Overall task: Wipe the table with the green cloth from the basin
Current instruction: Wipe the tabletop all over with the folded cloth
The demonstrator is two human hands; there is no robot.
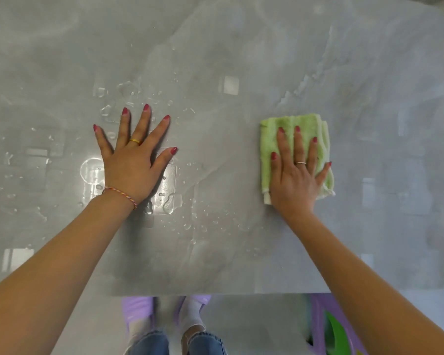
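A folded green cloth (303, 124) lies flat on the glossy grey marble table (228, 47), right of centre. My right hand (295, 175) presses down on it with the fingers spread, palm covering its near half. My left hand (136, 160) rests flat on the bare tabletop left of centre, fingers spread, holding nothing. Water drops and small puddles (172, 201) sit around and under the left hand. The basin is not in view.
The table's near edge (215, 294) runs across the lower part of the view, its right edge at the far right. Below the edge are the person's feet in lilac slippers (136, 311) and a purple and green object (328, 326) on the floor.
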